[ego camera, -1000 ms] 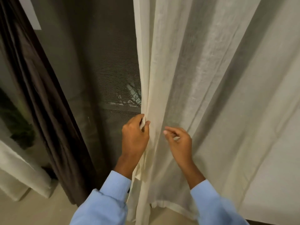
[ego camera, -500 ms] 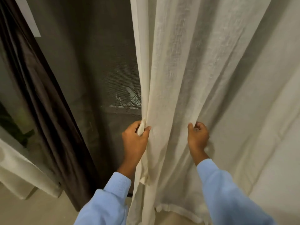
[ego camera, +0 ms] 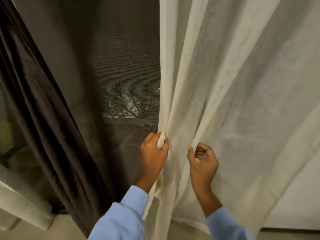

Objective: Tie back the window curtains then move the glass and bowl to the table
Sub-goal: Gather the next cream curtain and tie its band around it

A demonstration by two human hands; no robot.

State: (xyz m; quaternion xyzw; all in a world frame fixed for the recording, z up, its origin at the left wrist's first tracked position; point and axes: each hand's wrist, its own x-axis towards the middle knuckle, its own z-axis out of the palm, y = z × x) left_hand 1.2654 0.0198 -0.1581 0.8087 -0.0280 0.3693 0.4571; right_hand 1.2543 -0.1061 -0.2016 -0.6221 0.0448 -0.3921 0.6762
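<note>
The left hand (ego camera: 154,155) grips the left edge of the cream curtain (ego camera: 242,84); a small bunch of the cloth is pinched between its thumb and its curled fingers.

At the far left, low in the view, a pale thick cloth (ego camera: 22,201) hangs down to the floor (ego camera: 52,229). Beside it a dark brown curtain (ego camera: 43,110) falls in long folds, slanted towards the bottom centre. Next comes the dark mesh screen (ego camera: 112,75) of the window, with some blurred light shapes behind it.

The cream curtain begins just right of the screen and fills the right half of the view, and its hem is near the floor. The right hand (ego camera: 203,165) is just beside the left one, in front of the same curtain. Its fingers are curled and its thumb (ego camera: 190,151) touches a fold of the cloth, but I cannot tell if it really holds the fold. Both arms wear light blue sleeves (ego camera: 124,219).
</note>
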